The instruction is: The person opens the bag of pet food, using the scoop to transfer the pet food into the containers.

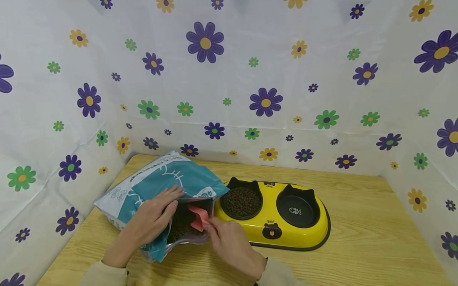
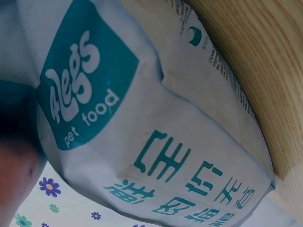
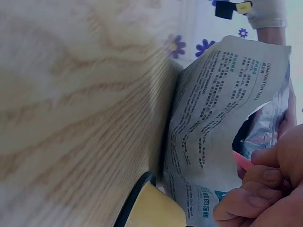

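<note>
A teal and white pet food bag (image 1: 195,174) lies on its side at the left, its mouth facing right and brown kibble (image 1: 184,230) inside. My left hand (image 1: 152,216) rests on the bag beside the mouth, fingers extended over its upper face. In the left wrist view, the bag's printed side (image 2: 142,118) fills most of the picture. With my right hand (image 1: 232,242) I grip the handle of a pink scoop (image 1: 200,217), whose head is inside the bag's mouth. The right wrist view shows curled fingers (image 3: 258,194) around the handle; the scoop's head is hidden there.
Right of the bag stands a yellow double pet feeder (image 1: 270,206). Its left black bowl (image 1: 259,190) holds kibble; a fishbone print shows on the bare bottom of the right bowl (image 1: 298,206). The wooden table (image 1: 372,230) meets a flower-patterned cloth (image 1: 236,75) behind and at both sides.
</note>
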Demonstrator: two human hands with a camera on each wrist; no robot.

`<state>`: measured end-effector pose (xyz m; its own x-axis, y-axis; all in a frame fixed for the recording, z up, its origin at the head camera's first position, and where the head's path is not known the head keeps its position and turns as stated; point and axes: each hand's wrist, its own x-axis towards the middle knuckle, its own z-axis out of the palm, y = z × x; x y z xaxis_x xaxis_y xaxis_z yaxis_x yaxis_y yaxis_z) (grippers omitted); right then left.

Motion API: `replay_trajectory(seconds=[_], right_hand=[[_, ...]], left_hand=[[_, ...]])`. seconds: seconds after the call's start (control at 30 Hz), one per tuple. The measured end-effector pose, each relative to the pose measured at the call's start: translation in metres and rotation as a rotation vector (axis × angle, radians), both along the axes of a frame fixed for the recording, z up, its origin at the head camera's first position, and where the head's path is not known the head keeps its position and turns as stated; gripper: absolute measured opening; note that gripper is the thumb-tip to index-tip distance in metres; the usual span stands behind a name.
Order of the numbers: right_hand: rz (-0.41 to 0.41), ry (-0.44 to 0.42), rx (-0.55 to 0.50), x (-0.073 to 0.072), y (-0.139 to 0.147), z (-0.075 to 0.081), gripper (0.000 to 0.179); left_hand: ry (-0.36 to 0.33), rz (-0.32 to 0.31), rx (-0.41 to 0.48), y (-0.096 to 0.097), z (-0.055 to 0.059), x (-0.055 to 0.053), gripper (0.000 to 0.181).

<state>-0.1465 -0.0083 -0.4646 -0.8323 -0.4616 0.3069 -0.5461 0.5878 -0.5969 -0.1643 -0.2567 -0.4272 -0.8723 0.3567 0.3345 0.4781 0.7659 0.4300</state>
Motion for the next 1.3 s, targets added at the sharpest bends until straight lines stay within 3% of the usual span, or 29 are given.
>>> replay_trajectory(seconds=[0.17,0.47,0.7,0.9,1.3], right_hand=[[0.025,-0.101,-0.092,-0.0004,-0.0012,0.0003,0.025],[0.025,-0.363,-0.261,-0.0019,-0.0001,0.0024,0.027],[0.025,-0.456,-0.31,-0.0027,0.0,0.0015,0.03],[0.008,-0.564,-0.415,-0.0054,0.0012,-0.0003,0.029],[0.003,-0.651,-0.491,-0.0036,-0.0004,0.0037,0.028]], left_hand=[[-0.004,0.006,0.003,0.0003,0.0003,0.0,0.038],[-0.012,0.009,0.005,-0.0002,-0.0006,-0.0002,0.039],[0.001,0.002,0.007,-0.0006,-0.0019,-0.0006,0.038],[0.01,0.001,0.006,-0.0005,-0.0018,-0.001,0.038],[-0.009,0.018,0.003,0.001,-0.0004,0.0002,0.038]])
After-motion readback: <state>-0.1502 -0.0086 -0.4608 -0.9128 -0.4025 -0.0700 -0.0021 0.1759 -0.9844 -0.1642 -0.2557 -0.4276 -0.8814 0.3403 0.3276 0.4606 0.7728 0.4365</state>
